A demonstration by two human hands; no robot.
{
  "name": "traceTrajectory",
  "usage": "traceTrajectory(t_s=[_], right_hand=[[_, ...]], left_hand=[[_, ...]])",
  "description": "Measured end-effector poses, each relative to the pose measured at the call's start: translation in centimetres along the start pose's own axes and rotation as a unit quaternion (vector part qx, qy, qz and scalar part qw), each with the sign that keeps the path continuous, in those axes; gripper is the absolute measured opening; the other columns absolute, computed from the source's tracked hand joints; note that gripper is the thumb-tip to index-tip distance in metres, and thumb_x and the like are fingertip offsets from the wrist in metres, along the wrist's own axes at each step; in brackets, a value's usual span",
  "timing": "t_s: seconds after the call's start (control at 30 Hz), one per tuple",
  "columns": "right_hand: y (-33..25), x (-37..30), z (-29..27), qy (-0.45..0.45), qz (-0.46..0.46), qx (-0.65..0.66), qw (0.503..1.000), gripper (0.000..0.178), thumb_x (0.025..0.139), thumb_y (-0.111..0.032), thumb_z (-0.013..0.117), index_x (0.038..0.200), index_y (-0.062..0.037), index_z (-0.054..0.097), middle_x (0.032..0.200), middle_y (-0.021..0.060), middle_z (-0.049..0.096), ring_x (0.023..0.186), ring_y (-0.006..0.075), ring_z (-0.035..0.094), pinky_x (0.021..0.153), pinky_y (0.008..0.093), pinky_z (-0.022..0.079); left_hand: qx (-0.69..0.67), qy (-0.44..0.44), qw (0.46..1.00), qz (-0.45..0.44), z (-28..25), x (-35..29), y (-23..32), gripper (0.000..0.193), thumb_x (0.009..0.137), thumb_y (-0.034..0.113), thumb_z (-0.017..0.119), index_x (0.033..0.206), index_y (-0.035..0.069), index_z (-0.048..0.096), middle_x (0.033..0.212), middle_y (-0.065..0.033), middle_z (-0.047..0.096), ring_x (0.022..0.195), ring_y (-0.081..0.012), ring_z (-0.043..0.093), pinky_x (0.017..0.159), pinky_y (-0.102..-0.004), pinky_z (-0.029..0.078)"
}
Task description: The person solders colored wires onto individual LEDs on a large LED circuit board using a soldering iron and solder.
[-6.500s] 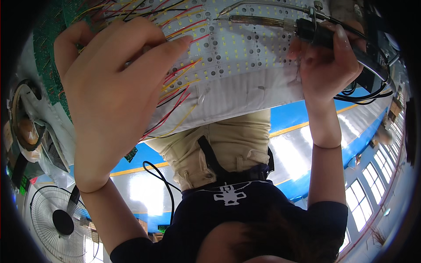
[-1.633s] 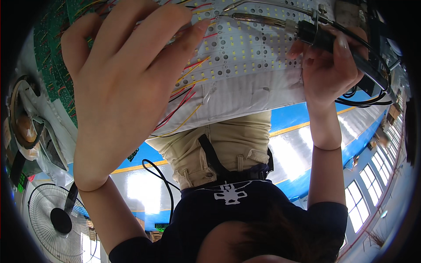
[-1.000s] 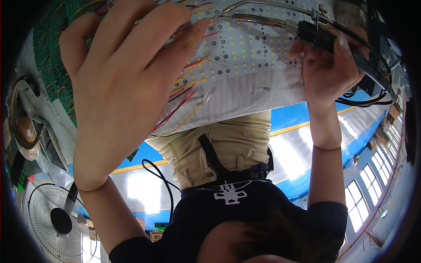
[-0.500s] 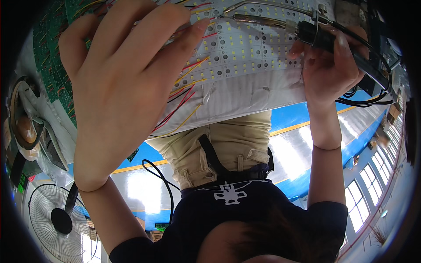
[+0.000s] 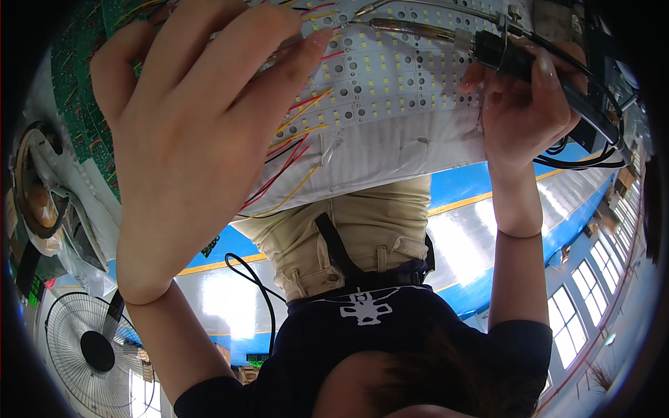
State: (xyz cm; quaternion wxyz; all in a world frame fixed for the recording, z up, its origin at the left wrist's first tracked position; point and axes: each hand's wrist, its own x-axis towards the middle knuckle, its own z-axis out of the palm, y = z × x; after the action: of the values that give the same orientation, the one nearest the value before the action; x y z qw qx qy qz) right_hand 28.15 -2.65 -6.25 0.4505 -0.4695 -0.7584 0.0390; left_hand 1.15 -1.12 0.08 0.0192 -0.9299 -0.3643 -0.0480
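My right hand is wrapped round a soldering iron with a black handle. A thin metal tube is clamped along its top. The iron's tip points left and meets a pad on a white LED board just beyond my left thumb. My left hand reaches over the board's left part, thumb and forefinger closed on a thin red wire whose end is at the tip. Most of that wire and the other fingertips are hidden behind the hand. More red and yellow wires stick out from the board beside my thumb.
Green circuit boards with wires are stacked at the left. White sheeting covers the near table edge. Black cables hang at the right. A fan stands at lower left, and a round black-rimmed object is above it.
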Motion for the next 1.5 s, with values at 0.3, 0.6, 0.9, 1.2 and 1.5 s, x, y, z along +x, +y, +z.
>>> traceTrajectory(t_s=[0.3,0.6,0.9,1.2,1.5], right_hand=[[1.6,0.2,-1.1,-0.015,-0.167,-0.150,0.974,0.037,0.081,0.003,0.064,0.113,-0.0055,0.046,0.084,0.0112,0.061,0.060,0.0158,0.063,0.048,0.0199,0.047],[0.9,-0.2,-0.9,-0.024,-0.141,-0.140,0.980,0.027,0.083,0.005,0.060,0.106,0.0001,0.048,0.077,0.0118,0.060,0.050,0.0162,0.060,0.043,0.0203,0.046],[-1.9,0.5,-0.3,0.043,0.315,0.302,0.899,0.025,0.092,-0.013,0.034,0.094,0.0074,0.048,0.070,0.0182,0.059,0.044,0.0291,0.058,0.045,0.0375,0.051],[-1.5,0.2,0.2,-0.040,0.165,0.026,0.985,0.017,0.093,0.003,0.040,0.097,0.0128,0.053,0.059,0.0148,0.059,0.044,0.0187,0.058,0.046,0.0311,0.049],[-1.9,0.5,-0.3,-0.004,0.340,0.236,0.910,0.033,0.097,-0.014,0.028,0.099,0.0077,0.053,0.058,0.0124,0.056,0.048,0.0211,0.058,0.049,0.0288,0.046]], left_hand=[[0.004,0.004,1.000,0.003,0.0,-0.2,-0.1,0.033,0.076,0.014,0.062,0.107,0.020,0.068,0.104,0.0071,0.058,0.098,-0.0147,0.053,0.088,-0.0343,0.031],[0.002,0.002,1.000,0.002,0.0,0.0,-0.1,0.033,0.076,0.014,0.062,0.108,0.020,0.068,0.105,0.0074,0.057,0.098,-0.0145,0.053,0.088,-0.0345,0.030],[-0.001,0.007,1.000,-0.003,0.1,-0.1,-0.1,0.032,0.077,0.015,0.062,0.108,0.021,0.068,0.105,0.0076,0.057,0.098,-0.0141,0.053,0.088,-0.0349,0.031],[0.005,0.007,1.000,0.003,0.0,-0.1,-0.2,0.030,0.079,0.015,0.060,0.107,0.020,0.068,0.105,0.0074,0.057,0.098,-0.0150,0.053,0.087,-0.0356,0.031],[0.004,0.011,1.000,0.006,0.2,-0.1,-0.2,0.030,0.079,0.015,0.060,0.107,0.020,0.067,0.105,0.0069,0.057,0.098,-0.0152,0.053,0.087,-0.0357,0.031]])
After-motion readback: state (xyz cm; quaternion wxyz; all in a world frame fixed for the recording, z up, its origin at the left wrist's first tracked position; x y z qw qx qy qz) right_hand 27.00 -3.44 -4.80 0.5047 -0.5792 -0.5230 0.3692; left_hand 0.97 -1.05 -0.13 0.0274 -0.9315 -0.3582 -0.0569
